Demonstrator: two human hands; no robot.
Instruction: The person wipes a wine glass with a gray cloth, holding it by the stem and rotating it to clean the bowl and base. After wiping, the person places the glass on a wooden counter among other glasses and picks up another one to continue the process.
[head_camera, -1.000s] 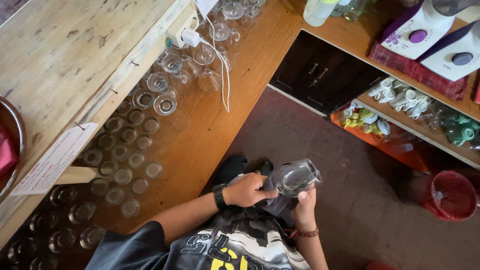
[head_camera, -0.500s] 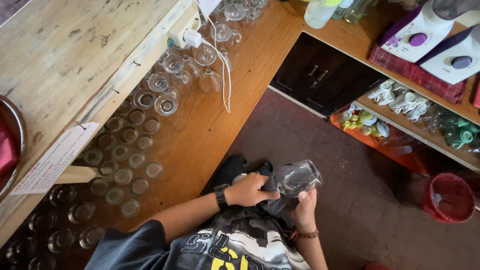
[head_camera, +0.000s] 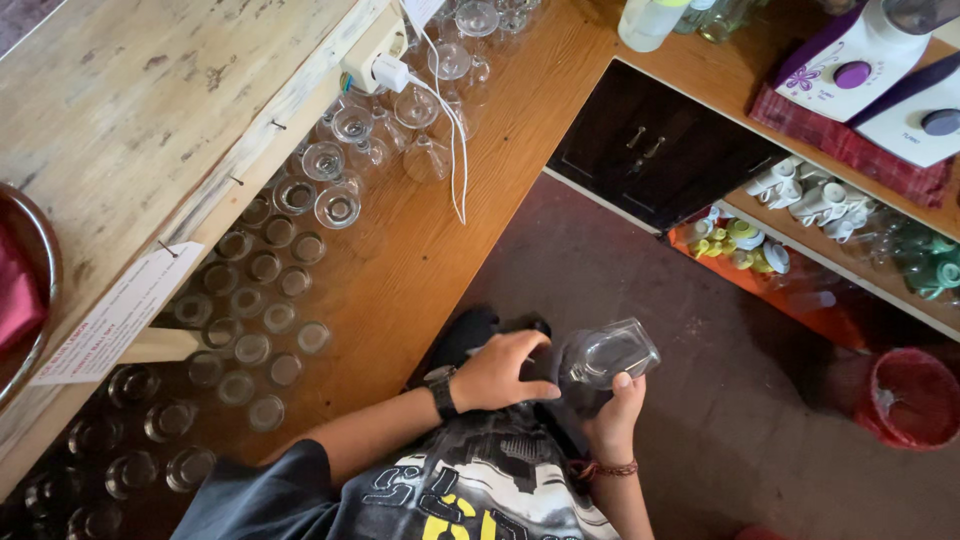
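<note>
From the head camera, the right hand (head_camera: 612, 412) cups a clear glass (head_camera: 608, 354) from below, fingers curled up around its base, and holds it tilted on its side in front of the person's chest, out over the dark floor (head_camera: 720, 330) rather than over the wooden counter (head_camera: 430, 250). The left hand (head_camera: 503, 372), with a dark watch (head_camera: 441, 390) on the wrist, has its fingers bent and pressed together against a dark cloth (head_camera: 500, 330) at the open end of the glass. The main risk, as I judge it, is a slip: the glass is smooth, held in one palm with nothing under it but hard floor, so a firm push from the left hand could knock it loose and break it. An elbow swinging back toward the counter could also disturb the rows of upturned glasses (head_camera: 250, 310) there, and the white cable (head_camera: 450, 140) trailing among the stemmed glasses (head_camera: 440, 70) could catch and tip one. Hard to make out: whether the cloth goes inside the glass or only touches its rim, since the left hand covers that spot; the cloth itself nearly vanishes against the dark shirt (head_camera: 480, 480).
</note>
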